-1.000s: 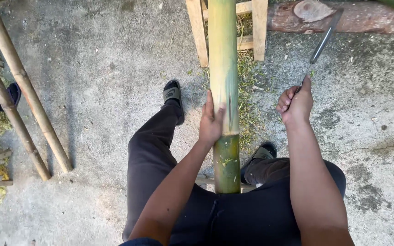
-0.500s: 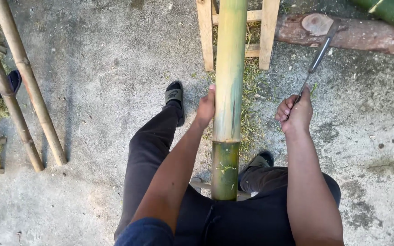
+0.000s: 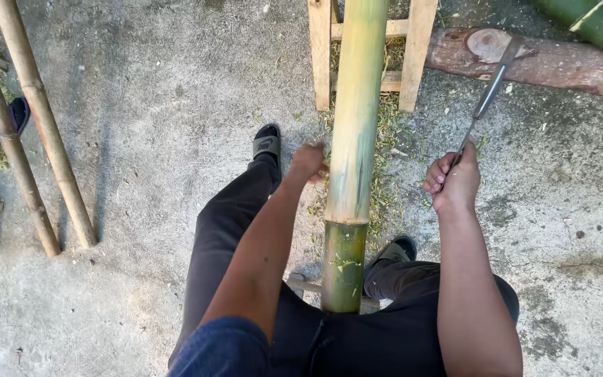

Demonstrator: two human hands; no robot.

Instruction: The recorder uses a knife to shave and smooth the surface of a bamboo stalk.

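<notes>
a: any packages, labels or signs?
b: none that i can make out.
a: and the pole?
b: the bamboo pole [image 3: 354,139] runs between the legs, pale yellow-green where scraped, dark green below the node.
a: the hands?
b: left hand [image 3: 308,162] wraps its side; right hand [image 3: 453,183] is fisted round a knife [image 3: 488,94], blade off the pole, near the log [image 3: 539,63].

The pole [image 3: 354,139] runs off the top edge, and its lower end is hidden between the legs. The left hand [image 3: 307,160] has its fingers hidden behind the pole. The right hand [image 3: 453,183] covers the knife [image 3: 488,91] handle.
</notes>
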